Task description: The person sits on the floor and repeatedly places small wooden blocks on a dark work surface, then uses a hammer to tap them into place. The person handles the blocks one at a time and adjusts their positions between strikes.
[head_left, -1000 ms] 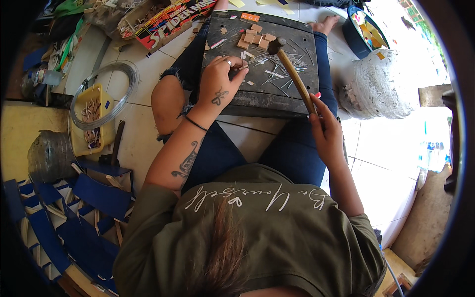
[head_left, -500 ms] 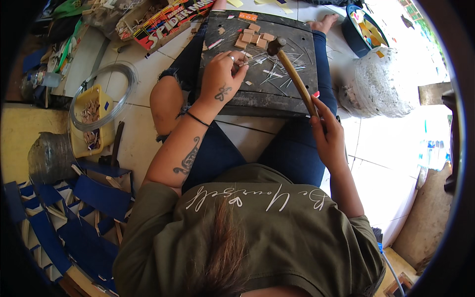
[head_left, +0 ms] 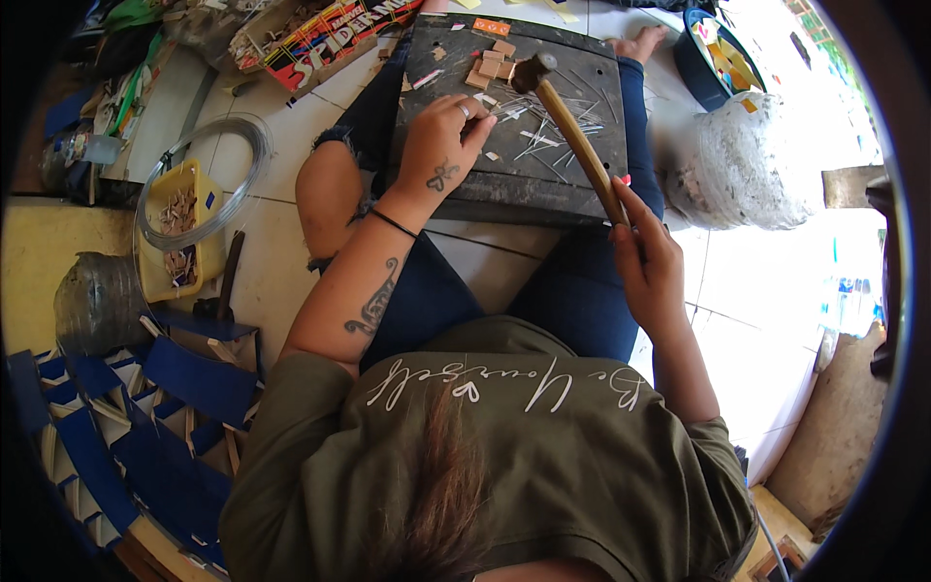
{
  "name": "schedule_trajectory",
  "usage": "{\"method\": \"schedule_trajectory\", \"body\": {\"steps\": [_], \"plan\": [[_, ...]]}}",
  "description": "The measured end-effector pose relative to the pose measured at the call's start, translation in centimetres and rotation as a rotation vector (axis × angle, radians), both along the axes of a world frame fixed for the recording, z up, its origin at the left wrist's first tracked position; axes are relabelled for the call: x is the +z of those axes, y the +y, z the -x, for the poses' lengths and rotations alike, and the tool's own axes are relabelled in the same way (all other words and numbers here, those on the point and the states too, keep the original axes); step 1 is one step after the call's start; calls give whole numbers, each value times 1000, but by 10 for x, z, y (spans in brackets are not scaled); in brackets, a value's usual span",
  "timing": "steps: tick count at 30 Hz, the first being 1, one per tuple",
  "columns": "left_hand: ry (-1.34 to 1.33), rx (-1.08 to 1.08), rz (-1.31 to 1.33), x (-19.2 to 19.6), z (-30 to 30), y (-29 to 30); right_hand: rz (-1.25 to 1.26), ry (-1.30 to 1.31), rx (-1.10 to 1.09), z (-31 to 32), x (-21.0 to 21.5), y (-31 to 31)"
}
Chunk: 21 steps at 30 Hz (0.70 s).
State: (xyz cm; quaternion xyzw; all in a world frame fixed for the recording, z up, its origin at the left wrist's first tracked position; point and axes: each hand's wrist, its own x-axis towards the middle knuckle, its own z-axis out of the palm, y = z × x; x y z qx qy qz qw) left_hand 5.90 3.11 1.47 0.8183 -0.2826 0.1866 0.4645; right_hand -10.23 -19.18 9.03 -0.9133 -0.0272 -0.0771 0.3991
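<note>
My right hand (head_left: 652,267) is closed round the lower end of a hammer's wooden handle (head_left: 580,144). The dark metal hammer head (head_left: 526,76) is raised over a black board (head_left: 514,189) between my legs. To the left, my left hand (head_left: 446,141) is closed with thumb and fingers pinched low over the board; whatever sits in the pinch is hidden. Small brown wooden blocks (head_left: 487,70) lie just beyond the fingers, partly behind the hammer head. Several thin metal wire pieces (head_left: 555,131) are scattered right of my left hand, under the handle.
At the left, a coil of clear-grey wire (head_left: 260,160) rests over a yellow basket (head_left: 208,233) of wood scraps. Blue-covered pieces (head_left: 194,388) are piled at lower left. A printed box (head_left: 330,48) stands far left; a dark tub (head_left: 700,82) and a plastic-wrapped bundle (head_left: 737,160) stand right.
The hammer head has shifted left, closer to my left hand, and now covers part of the blocks. My left hand has moved slightly, staying pinched. My right hand keeps its hold.
</note>
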Motion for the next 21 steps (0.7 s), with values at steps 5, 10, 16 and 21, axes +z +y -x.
{"method": "schedule_trajectory", "body": {"steps": [5,10,16,21], "plan": [[37,-21,15,-2,-1,0,78,-121,37,2,12,6],[12,-27,20,-3,-2,0,102,-88,63,0,11,6],[32,-27,11,-3,0,0,113,-73,83,-2,11,3],[7,-10,15,-3,0,0,74,-98,57,-1,6,5]]}}
